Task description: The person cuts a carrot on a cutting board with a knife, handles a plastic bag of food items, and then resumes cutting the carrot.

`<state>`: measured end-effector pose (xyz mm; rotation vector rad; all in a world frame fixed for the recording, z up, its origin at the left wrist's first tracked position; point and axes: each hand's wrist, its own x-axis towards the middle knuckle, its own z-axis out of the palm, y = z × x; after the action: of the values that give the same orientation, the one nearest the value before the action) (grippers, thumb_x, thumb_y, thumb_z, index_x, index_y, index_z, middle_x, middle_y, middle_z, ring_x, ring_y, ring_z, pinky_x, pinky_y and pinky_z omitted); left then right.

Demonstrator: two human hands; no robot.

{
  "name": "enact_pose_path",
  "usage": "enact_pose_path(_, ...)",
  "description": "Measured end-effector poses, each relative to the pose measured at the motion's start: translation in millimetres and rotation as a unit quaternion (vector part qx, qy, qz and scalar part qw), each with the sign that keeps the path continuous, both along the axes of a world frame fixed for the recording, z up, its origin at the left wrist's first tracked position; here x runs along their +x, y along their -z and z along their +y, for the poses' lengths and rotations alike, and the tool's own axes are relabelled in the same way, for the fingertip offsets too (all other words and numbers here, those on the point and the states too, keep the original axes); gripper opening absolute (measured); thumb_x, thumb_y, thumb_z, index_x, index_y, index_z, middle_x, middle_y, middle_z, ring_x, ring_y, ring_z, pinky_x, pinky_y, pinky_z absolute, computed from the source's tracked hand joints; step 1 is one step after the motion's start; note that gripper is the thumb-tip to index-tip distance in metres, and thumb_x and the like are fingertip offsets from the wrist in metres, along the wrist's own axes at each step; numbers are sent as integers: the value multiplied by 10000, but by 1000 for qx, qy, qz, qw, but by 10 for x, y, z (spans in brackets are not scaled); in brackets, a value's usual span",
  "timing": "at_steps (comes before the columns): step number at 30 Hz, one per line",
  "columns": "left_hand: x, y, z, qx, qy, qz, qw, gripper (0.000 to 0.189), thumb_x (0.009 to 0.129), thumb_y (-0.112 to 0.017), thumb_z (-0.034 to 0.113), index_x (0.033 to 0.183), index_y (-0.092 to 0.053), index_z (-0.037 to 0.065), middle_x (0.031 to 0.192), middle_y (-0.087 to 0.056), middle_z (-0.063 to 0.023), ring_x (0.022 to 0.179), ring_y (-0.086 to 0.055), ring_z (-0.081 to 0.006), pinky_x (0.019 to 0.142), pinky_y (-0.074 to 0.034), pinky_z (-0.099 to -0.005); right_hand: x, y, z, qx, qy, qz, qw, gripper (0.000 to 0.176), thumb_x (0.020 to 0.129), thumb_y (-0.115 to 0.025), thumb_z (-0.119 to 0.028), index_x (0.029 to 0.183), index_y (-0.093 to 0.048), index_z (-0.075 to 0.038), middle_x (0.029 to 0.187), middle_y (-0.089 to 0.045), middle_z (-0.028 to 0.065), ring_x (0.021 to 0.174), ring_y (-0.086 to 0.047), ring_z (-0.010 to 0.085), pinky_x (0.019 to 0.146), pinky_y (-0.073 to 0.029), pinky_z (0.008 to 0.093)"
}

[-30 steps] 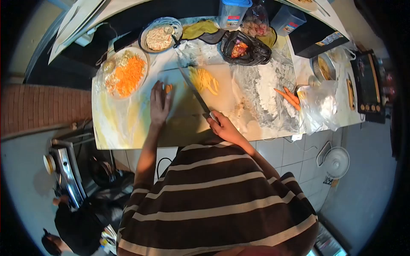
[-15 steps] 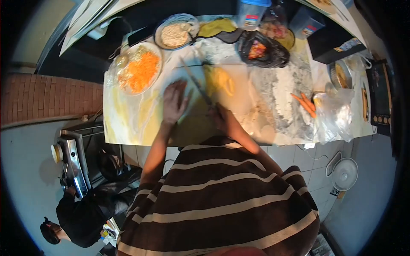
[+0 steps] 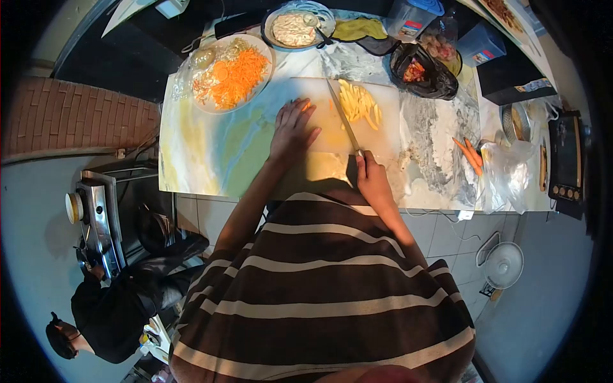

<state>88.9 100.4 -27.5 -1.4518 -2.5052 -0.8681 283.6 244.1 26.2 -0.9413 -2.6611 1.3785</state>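
Note:
My left hand (image 3: 292, 133) rests palm down on the left part of the pale cutting board (image 3: 388, 131). Its fingertips press on a small orange carrot piece (image 3: 307, 106), mostly hidden under them, and the thumb stands apart. Closed round the handle of a long knife (image 3: 345, 120), my right hand (image 3: 373, 177) is near the board's front edge. The blade lies slantwise over the board, its tip pointing away from me. Yellow cut sticks (image 3: 359, 105) form a loose pile just right of the blade.
A plate of grated carrot (image 3: 267, 83) stands at the left, a bowl of pale mixture (image 3: 332, 29) behind. A black bag (image 3: 440, 83), carrots (image 3: 471, 156) and clear plastic (image 3: 504, 175) lie to the right. A person in black (image 3: 118, 306) is by a stove (image 3: 102, 220) at lower left.
The knife has moved right, away from my left hand, beside the yellow sticks. My left hand stays about where it was on the board. The whole view has shifted.

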Motion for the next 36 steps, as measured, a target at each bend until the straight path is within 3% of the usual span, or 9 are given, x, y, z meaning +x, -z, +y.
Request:
enact_pose_path(8, 259, 7, 78, 52, -27, -39, 998, 582, 824, -705, 262, 1302, -504, -3, 1401, -431, -189, 1369, -341, -372, 1132, -256, -525, -63, -19, -45, 39, -19, 8, 999, 303, 1014, -437, -227, 1082, -543, 48, 680, -596, 326, 696, -600, 517, 603, -460, 565)
enact_pose_path(12, 360, 29, 85, 69, -35, -38, 996, 575, 828, -697, 276, 1303, -513, 10, 1419, -423, -170, 1370, -341, -367, 1130, -260, -525, -12, -96, -58, 28, -7, 12, 1000, 314, 1011, -443, -231, 1073, -558, 55, 706, -604, 331, 723, -609, 513, 627, -471, 556)
enact_pose_path(17, 401, -64, 85, 11, -37, 21, 999, 532, 849, -669, 312, 1312, -549, 81, 1451, -411, -138, 1362, -340, -356, 1126, -264, -521, 74, -123, -26, -16, -7, -13, 1000, 317, 1005, -463, -247, 1073, -570, 43, 737, -606, 339, 762, -613, 509, 665, -465, 544)
enact_pose_path(20, 397, -54, 78, 18, -38, 18, 999, 531, 855, -663, 317, 1325, -548, 98, 1456, -408, -142, 1360, -338, -353, 1126, -260, -517, 97, -88, -9, -2, -10, -13, 1000, 313, 1003, -471, -255, 1069, -571, 34, 716, -601, 334, 731, -610, 506, 635, -457, 540)
enact_pose_path(30, 366, -64, 55, 14, 12, 31, 999, 512, 881, -635, 281, 1329, -524, 58, 1414, -464, -112, 1358, -356, -328, 1114, -261, -521, 81, -74, -17, 26, -16, -19, 999, 326, 1001, -480, -274, 1076, -571, 29, 674, -598, 309, 677, -608, 494, 606, -455, 531)
enact_pose_path(36, 289, -84, 168, 35, 16, 24, 999, 476, 897, -614, 286, 1291, -534, 31, 1315, -532, -106, 1321, -410, -277, 1128, -244, -495, 141, -121, 57, -41, -15, -40, 998, 399, 977, -517, -316, 1106, -586, 54, 769, -642, 283, 735, -648, 425, 684, -482, 443)
